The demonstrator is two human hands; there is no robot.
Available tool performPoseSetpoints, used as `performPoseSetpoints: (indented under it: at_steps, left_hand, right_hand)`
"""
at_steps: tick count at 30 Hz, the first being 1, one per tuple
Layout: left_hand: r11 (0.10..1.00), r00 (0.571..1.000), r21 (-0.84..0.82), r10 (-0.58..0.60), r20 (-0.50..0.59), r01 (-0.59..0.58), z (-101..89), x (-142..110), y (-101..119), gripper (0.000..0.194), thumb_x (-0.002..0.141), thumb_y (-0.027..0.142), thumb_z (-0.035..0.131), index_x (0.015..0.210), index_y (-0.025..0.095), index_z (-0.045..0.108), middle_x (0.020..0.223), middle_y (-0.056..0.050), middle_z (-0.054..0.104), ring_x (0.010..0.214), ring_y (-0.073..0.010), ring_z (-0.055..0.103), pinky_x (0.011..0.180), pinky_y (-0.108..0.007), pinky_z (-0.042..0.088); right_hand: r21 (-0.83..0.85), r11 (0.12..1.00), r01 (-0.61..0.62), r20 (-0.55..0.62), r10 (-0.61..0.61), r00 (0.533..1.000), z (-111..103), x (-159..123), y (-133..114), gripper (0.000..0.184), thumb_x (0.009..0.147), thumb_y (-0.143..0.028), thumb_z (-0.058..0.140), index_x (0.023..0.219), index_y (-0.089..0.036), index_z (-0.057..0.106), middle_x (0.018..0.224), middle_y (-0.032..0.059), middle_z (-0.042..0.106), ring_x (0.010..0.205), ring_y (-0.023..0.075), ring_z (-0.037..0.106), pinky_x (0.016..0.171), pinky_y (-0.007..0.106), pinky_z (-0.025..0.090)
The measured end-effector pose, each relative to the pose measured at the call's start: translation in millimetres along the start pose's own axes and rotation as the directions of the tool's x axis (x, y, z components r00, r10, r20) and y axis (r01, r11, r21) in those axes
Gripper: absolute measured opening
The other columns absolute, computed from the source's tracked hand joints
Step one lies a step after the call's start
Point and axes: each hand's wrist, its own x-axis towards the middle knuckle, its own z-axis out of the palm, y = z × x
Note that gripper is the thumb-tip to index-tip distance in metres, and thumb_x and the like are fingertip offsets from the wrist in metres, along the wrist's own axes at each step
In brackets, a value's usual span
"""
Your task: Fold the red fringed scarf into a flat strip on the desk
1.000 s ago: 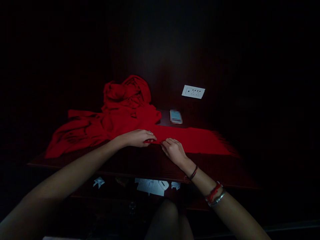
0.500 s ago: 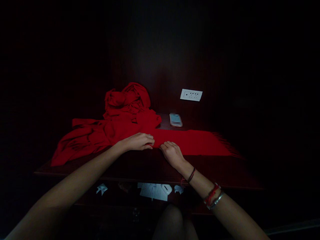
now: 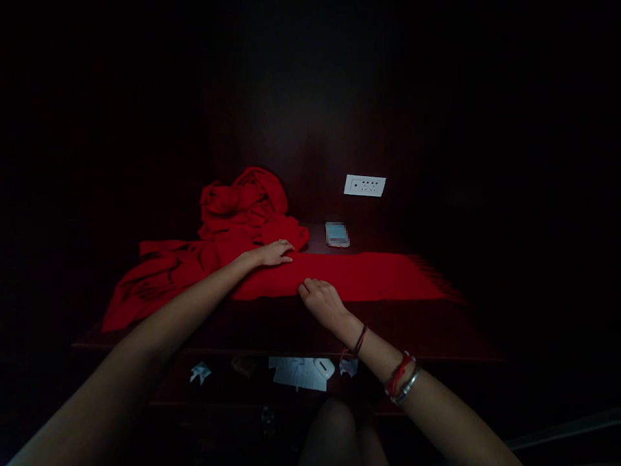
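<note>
A red fringed scarf (image 3: pixel 378 277) lies lengthwise along the dark wooden table (image 3: pixel 402 330), its right part flat and its left part running into a crumpled heap of red cloth (image 3: pixel 262 200). At the scarf's far edge, beside the heap, my left hand (image 3: pixel 274 254) rests with thumb and fingers apart. My right hand (image 3: pixel 323 303) is at the near edge, its fingers curled down onto the cloth; their tips are partly hidden. Bracelets circle my right wrist and forearm.
A small blue-topped item (image 3: pixel 337 234), blurred, lies behind the scarf. On the back wall is a white socket plate (image 3: pixel 365 186). Below the tabletop, a shelf holds papers (image 3: pixel 298 375), a white device (image 3: pixel 324 369) and crumpled paper (image 3: pixel 200 372). My knee shows at the bottom.
My left hand has moved from the near edge to the far edge and its fingers have spread. My right hand has shifted slightly left, staying curled. The view has tilted a little.
</note>
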Motion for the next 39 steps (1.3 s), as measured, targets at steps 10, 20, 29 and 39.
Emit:
performPoseSetpoints:
  at_steps: [10, 20, 29, 39]
  left_hand:
    - [0.946, 0.961, -0.252, -0.144, 0.237, 0.204, -5.4, 46, -18, 0.017, 0.066, 0.023, 0.053, 0.075, 0.011, 0.061, 0.078, -0.004, 0.063, 0.072, -0.0126, 0.053, 0.064, -0.018, 0.038]
    - [0.776, 0.974, -0.589, -0.166, 0.153, 0.225, -11.3, 56, -13, 0.033, 0.059, 0.020, 0.056, 0.091, 0.014, 0.061, 0.097, -0.004, 0.060, 0.087, -0.0148, 0.052, 0.075, -0.020, 0.037]
    - [0.415, 0.978, -0.897, -0.196, 0.076, 0.153, -35.7, 86, 24, 0.035, 0.064, 0.013, 0.057, 0.099, 0.013, 0.057, 0.086, -0.005, 0.062, 0.071, -0.0117, 0.055, 0.070, -0.024, 0.043]
    - [0.423, 0.991, -0.901, -0.130, 0.042, 0.094, -46.0, 172, 116, 0.027, 0.065, 0.008, 0.058, 0.091, 0.013, 0.061, 0.070, -0.002, 0.062, 0.059, -0.0107, 0.055, 0.063, -0.024, 0.044]
  right_hand:
    - [0.012, 0.996, -0.091, 0.086, 0.089, 0.992, -3, -1, 0, 0.017, 0.081, -0.009, 0.037, 0.092, -0.014, 0.049, 0.085, 0.0092, 0.055, 0.073, 0.0173, 0.055, 0.057, 0.026, 0.043]
    - [0.171, 0.921, -0.349, 0.082, 0.340, 0.937, -12, -7, 4, 0.035, 0.083, -0.017, 0.033, 0.118, -0.022, 0.039, 0.097, 0.0083, 0.056, 0.075, 0.0159, 0.057, 0.066, 0.025, 0.043]
    - [0.489, 0.800, -0.348, -0.164, 0.476, 0.864, -33, -17, 41, 0.041, 0.077, -0.008, 0.034, 0.115, -0.015, 0.048, 0.090, 0.0076, 0.058, 0.081, 0.0149, 0.054, 0.075, 0.024, 0.042]
    - [0.707, 0.562, -0.428, -0.113, 0.688, 0.717, -46, -77, 120, 0.039, 0.072, -0.007, 0.032, 0.100, -0.017, 0.057, 0.088, 0.0037, 0.061, 0.056, 0.0093, 0.057, 0.060, 0.022, 0.046]
